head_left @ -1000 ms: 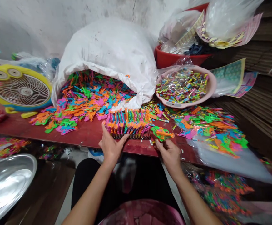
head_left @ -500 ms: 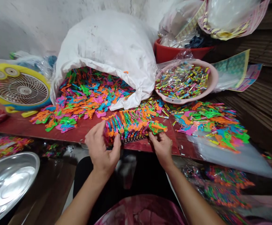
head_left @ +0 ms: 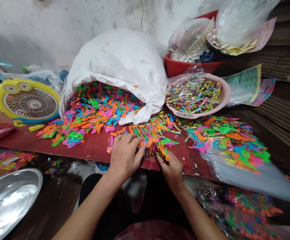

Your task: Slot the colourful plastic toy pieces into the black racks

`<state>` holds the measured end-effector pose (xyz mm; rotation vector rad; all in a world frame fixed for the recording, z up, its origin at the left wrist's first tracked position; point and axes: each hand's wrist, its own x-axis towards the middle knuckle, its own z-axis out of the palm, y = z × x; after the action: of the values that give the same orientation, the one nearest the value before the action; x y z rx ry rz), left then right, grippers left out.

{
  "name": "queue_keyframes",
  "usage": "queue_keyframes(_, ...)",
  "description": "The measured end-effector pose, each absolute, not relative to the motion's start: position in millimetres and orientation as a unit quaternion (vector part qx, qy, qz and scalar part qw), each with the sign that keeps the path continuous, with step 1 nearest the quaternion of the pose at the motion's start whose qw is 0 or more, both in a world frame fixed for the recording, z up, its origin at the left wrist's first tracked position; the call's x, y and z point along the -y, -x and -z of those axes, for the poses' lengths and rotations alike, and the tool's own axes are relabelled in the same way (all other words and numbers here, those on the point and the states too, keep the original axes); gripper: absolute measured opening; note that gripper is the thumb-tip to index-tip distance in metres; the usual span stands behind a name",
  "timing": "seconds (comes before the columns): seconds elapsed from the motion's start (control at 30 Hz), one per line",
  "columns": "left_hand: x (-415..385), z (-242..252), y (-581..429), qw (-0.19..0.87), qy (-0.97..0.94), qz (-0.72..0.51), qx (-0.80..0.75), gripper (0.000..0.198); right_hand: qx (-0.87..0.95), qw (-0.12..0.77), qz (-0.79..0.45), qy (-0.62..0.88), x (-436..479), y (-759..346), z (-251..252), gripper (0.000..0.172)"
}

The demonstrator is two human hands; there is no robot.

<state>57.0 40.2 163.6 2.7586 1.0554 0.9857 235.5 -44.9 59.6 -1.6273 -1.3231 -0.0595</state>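
Observation:
A row of small colourful plastic pieces (head_left: 150,141) stands at the front edge of the red table (head_left: 95,151). My left hand (head_left: 125,154) lies over the left part of this row, its fingers bent round the pieces and hiding them. At the row's right end, my right hand (head_left: 171,168) pinches an orange and green plastic piece (head_left: 163,152). A loose green piece (head_left: 169,142) lies just behind my right hand. Beyond the row, loose pieces (head_left: 95,113) spill from a large white sack (head_left: 117,56).
A yellow fan (head_left: 32,101) stands at the left. At the right are a pink basin (head_left: 226,93) of small wrapped tubes, a red basin (head_left: 182,66) and a heap of pieces (head_left: 229,133) on plastic film. A metal bowl (head_left: 12,200) sits lower left.
My left hand has moved right along the row and now covers more of it. The piece at my right hand has tilted from lying sideways to pointing down toward me. The view has shifted slightly.

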Motion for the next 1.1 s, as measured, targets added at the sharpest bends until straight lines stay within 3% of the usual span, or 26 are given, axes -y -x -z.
queue_keyframes(0.17,-40.4,-168.5,-57.6,0.020,-0.894,-0.287,-0.344,0.028,0.527,0.513,-0.013,0.677,40.4,-237.6,-58.3,0.019)
queue_keyframes(0.3,-40.2,-176.7,-59.7,0.026,-0.904,-0.240,-0.352,0.029,0.489,0.527,-0.034,0.694,36.8,-242.2,-59.4,0.029)
queue_keyframes(0.57,-45.7,-187.0,-59.5,0.030,-0.918,-0.190,-0.347,0.033,0.596,0.410,0.017,0.690,30.8,-240.5,-69.5,0.024)
queue_keyframes(0.7,-51.6,-185.1,-59.1,0.050,-0.914,-0.252,-0.314,0.025,0.619,0.349,0.028,0.703,26.0,-240.7,-71.9,0.021)
queue_keyframes(0.83,-55.7,-192.2,-74.2,0.089,-0.919,-0.315,-0.219,0.036,0.643,0.332,-0.008,0.690,23.2,-241.6,-71.4,0.017)
queue_keyframes(1.0,-64.4,-197.9,-101.8,0.090,-0.964,-0.174,-0.179,0.029,0.648,0.374,-0.063,0.661,19.1,-243.9,-68.5,0.018)
queue_keyframes(1.1,-71.4,-192.7,-109.3,0.098,-0.962,-0.162,-0.195,0.029,0.654,0.364,-0.090,0.657,14.8,-248.3,-70.0,0.015)
